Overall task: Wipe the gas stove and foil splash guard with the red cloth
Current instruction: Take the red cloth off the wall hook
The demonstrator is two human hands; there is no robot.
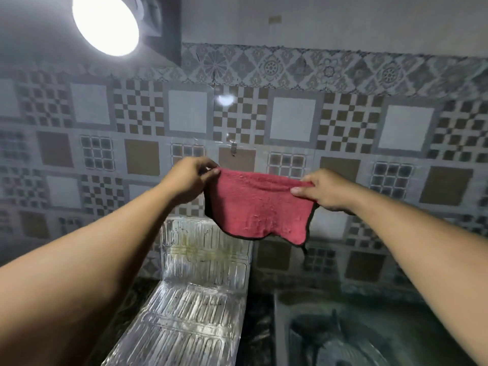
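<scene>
The red cloth [257, 207] with a dark border hangs spread out in front of the tiled wall. My left hand [188, 179] pinches its upper left corner and my right hand [326, 190] pinches its upper right corner. A small hook [233, 149] sticks out of the wall just above the cloth's top edge. Below the cloth stands the foil splash guard [203, 262], ribbed and shiny, with brownish stains on its upright panel. The gas stove is not in view.
The patterned tile wall [290, 120] fills the background. A bright round lamp [105, 22] shines at the top left. A dark metal sink [356, 326] lies at the lower right, with dark countertop [257, 326] between it and the foil.
</scene>
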